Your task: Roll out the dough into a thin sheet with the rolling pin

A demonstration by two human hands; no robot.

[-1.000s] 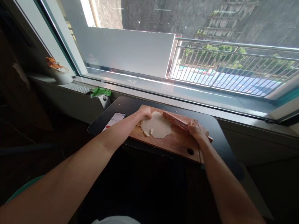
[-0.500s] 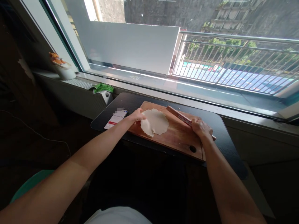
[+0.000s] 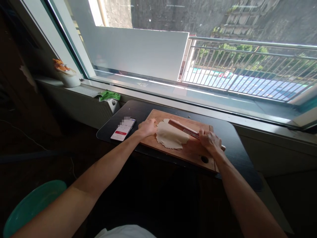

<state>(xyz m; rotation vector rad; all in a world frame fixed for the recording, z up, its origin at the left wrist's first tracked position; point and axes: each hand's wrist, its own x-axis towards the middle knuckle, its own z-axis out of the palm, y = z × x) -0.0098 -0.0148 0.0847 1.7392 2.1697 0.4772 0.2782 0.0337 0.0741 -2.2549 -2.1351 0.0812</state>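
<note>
A thin, flat sheet of dough (image 3: pixel 171 137) with a ragged rim lies on a wooden cutting board (image 3: pixel 193 155). My left hand (image 3: pixel 148 127) is closed at the dough's left edge, its fingertips at the rim; the pinch itself is partly hidden. My right hand (image 3: pixel 210 138) grips a wooden rolling pin (image 3: pixel 182 127) near its right end. The pin slants across the board, and its far left end is over the dough's upper right part.
The board rests on a dark table (image 3: pixel 131 110) beneath a window. A phone (image 3: pixel 123 129) showing a timer lies left of the board. A green cloth (image 3: pixel 109 95) and a white pot (image 3: pixel 69 78) sit on the radiator. A green basin (image 3: pixel 32 206) stands at lower left.
The dough sheet has shifted right on the board and its folded lower-left part now lies flatter. My left hand has moved slightly right, and the rolling pin has come left and nearer, over the dough.
</note>
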